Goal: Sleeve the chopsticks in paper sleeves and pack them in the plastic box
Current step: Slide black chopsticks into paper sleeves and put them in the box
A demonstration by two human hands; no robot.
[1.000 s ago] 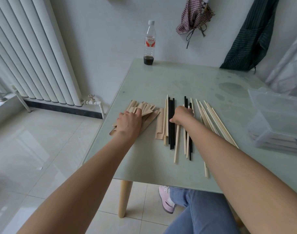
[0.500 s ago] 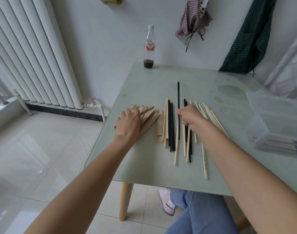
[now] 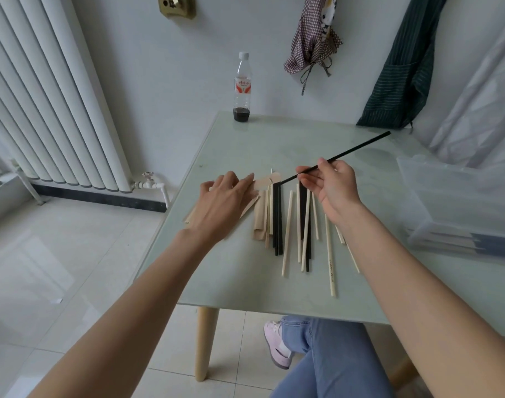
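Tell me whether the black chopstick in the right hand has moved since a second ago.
Yes. Black chopstick rose off the table, now pointing toward the box.

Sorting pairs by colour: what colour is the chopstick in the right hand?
Black chopstick, head view.

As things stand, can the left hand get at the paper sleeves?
Probably yes. The left hand lies open right over the paper sleeves at the table's left side, with nothing between them. The right hand, pinching a black chopstick, is off to the side and out of the way.
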